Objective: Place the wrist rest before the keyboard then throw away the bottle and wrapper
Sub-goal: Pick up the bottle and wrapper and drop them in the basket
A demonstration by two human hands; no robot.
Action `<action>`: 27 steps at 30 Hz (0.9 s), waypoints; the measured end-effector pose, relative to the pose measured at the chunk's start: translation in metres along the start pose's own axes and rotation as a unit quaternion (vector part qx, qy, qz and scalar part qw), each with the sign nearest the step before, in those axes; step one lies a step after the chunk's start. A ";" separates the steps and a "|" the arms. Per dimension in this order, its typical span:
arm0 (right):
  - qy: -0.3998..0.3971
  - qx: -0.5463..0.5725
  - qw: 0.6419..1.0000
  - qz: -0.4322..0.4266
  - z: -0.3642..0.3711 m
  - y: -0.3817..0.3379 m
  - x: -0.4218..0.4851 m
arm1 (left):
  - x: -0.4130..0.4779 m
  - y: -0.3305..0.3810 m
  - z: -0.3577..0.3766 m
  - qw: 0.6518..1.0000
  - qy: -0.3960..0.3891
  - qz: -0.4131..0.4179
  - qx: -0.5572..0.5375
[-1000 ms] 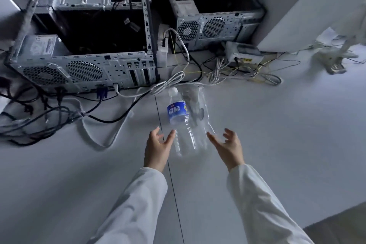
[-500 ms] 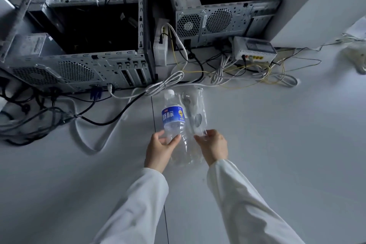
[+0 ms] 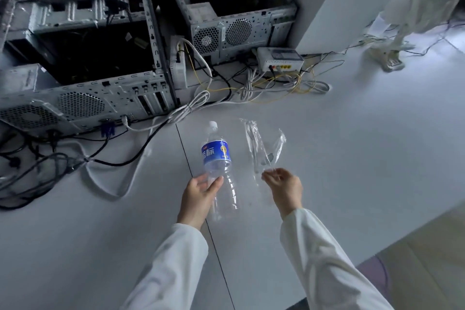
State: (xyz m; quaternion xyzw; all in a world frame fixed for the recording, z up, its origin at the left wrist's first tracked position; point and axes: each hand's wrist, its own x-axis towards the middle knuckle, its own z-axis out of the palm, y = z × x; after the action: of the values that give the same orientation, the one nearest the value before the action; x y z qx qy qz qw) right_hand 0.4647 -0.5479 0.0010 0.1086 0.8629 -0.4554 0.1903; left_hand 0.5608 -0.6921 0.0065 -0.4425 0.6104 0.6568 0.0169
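- two white sleeves (image 3: 181, 259) reach forward over the pale worktop (image 3: 352, 158), on either side of its dark seam (image 3: 201, 209).
- the left hand (image 3: 198, 196) is wrapped around the lower body of the clear bottle (image 3: 217, 166), thumb pressed on one side and fingers on the other.
- the bottle tilts with its white cap away from the person; its blue label sits just beyond the left hand's thumb, and its base lies nearer the person, beside that wrist.
- the right hand (image 3: 284, 187) is just right of the bottle, fingertips pinched on the near end of the clear wrapper (image 3: 261, 148).
- the wrapper stretches away from the right hand, crumpled, beside the bottle and apart from it.
- beyond the bottle, grey and black cables (image 3: 191, 108) trail across the worktop.
- farther beyond the bottle stand two open computer cases (image 3: 83, 58), side by side.
- right of the cases, a small white router (image 3: 279, 58) sits among yellow wires.
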 end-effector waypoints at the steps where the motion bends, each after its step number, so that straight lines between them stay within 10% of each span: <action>1: 0.014 0.008 1.000 -0.001 -0.005 0.005 -0.008 | -0.005 -0.002 0.001 1.000 -0.014 0.008 0.002; 12: 0.080 0.024 0.996 0.019 -0.041 0.082 -0.081 | -0.054 -0.041 0.024 0.993 -0.105 0.009 0.045; 27: 0.087 -0.143 0.984 0.054 -0.058 0.121 -0.066 | -0.074 -0.072 0.057 0.998 -0.037 -0.014 0.052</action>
State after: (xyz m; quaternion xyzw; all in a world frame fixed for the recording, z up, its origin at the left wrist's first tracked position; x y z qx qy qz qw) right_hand 0.5550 -0.4324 -0.0312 0.1656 0.9254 -0.3049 0.1523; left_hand 0.6139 -0.5890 -0.0136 -0.4249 0.6366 0.6396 0.0720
